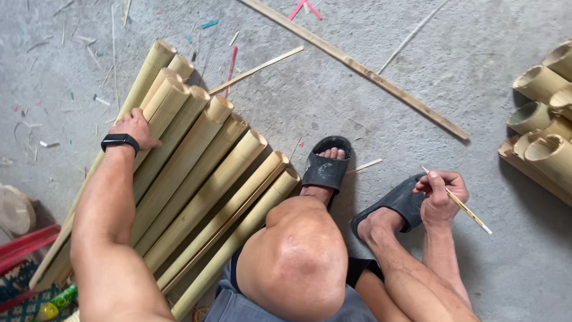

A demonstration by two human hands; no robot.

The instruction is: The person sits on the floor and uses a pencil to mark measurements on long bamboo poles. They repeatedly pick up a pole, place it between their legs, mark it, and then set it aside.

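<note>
floor: grey concrete | littered with thin splinters | even daylight

The person's arms were bare to the shoulder, with no sleeves showing. A black band with a dark rectangular face wrapped the wrist of the left hand, while the right hand wore nothing. Grey shorts covered the thighs over bare knees, and each foot wore a black, dust-scuffed open-toed slide sandal.
</note>
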